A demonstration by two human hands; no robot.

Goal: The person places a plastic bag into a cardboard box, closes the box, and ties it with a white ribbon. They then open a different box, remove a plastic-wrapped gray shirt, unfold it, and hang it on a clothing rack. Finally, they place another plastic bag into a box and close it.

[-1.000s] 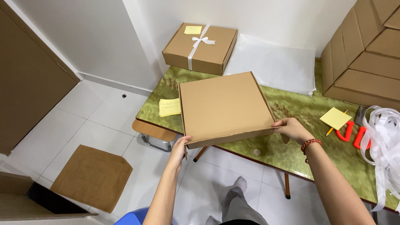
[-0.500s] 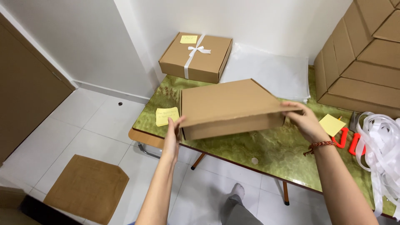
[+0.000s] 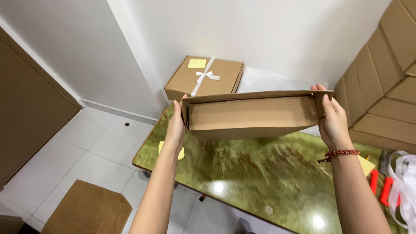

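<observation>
I hold a flat brown cardboard box point(image 3: 255, 115) up in the air over the green marble table point(image 3: 260, 173), its front side facing me and its lid slightly raised. My left hand point(image 3: 177, 125) grips its left end. My right hand point(image 3: 331, 117), with a red beaded bracelet on the wrist, grips its right end. Behind it, at the table's far edge, sits a second brown box point(image 3: 203, 78) tied with a white ribbon and topped by a yellow note.
A stack of brown cartons point(image 3: 385, 78) stands at the right. Yellow sticky notes point(image 3: 161, 149), red-handled scissors point(image 3: 381, 188) and loose white ribbon point(image 3: 405, 190) lie on the table. A flat cardboard sheet point(image 3: 86, 212) lies on the tiled floor.
The box has gone from lying flat on the table to being lifted and tipped so that its front side faces me. Both hands have moved out to its ends.
</observation>
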